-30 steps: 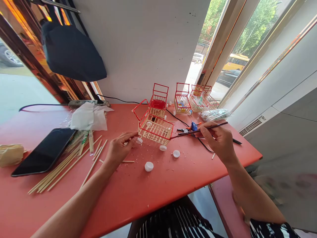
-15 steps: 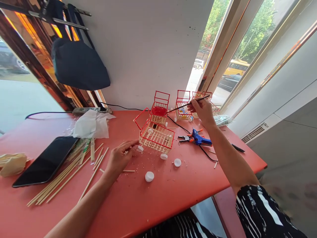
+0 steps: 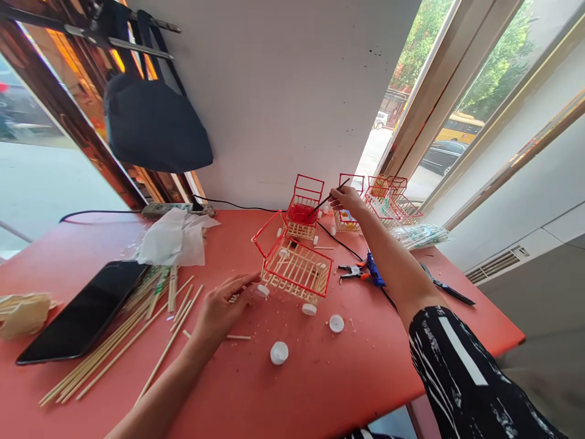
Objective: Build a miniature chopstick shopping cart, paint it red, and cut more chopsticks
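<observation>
While the right hand [image 3: 346, 200] grips the brush [image 3: 320, 207], tip in the red dish [image 3: 297, 212] at upper centre, the left hand [image 3: 226, 300] meets the cart [image 3: 296, 282], mid-frame, with its fingertips; pinch unclear. Probably best: load lightly, wipe excess on the rim, keep cart steady.

On your left, a black phone [image 3: 82, 314] lies on the red table [image 3: 320, 390] near white paper [image 3: 171, 238], and a dark blue bag [image 3: 158, 125] hangs from a rail [image 3: 91, 35]. Outside, to your right, you see a yellow bus [image 3: 461, 128], a black car [image 3: 441, 157] and trees [image 3: 503, 79].
</observation>
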`<state>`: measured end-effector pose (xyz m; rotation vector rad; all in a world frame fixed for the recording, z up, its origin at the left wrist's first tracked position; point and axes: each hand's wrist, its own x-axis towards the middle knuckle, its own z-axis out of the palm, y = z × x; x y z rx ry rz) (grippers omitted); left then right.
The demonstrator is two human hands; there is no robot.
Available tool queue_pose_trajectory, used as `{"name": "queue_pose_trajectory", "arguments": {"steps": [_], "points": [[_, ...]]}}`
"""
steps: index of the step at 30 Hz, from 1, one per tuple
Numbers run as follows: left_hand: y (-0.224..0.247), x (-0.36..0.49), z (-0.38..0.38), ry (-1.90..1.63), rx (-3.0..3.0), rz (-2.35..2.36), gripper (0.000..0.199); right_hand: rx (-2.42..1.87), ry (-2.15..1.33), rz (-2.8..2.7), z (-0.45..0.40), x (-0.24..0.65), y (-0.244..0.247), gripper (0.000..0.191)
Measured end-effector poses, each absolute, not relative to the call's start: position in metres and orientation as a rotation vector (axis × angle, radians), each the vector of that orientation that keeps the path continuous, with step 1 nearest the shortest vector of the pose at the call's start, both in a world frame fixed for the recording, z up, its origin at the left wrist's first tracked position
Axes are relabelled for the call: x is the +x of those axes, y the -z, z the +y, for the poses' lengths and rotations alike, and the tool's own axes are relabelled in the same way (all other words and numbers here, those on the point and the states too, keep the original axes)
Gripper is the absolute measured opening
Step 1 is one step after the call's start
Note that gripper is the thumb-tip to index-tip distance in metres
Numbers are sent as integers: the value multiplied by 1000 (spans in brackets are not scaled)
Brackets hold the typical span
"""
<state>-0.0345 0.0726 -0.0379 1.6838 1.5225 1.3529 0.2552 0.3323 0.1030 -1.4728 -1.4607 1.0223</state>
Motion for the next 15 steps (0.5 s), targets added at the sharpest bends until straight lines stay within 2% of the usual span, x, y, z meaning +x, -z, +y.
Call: {"name": "queue_pose_trajectory", "arguments": {"steps": [9,12,13,15], "points": [[39,-34,72,-1366,1660,1491,38,-1580,-1128,-1397,352,238,-93,31],[39,-35,73,-1374,1664,1503,37,-1639,-1164,-1375,352,238,-91,17],[38,-35,73,-1372,1667,1508,37,-1658,-1180,-1369,352,238,-90,18],[38,-35,73,-1358,1666,1507,38,-1690,-1210,-1356,349,238,-89,34]]}}
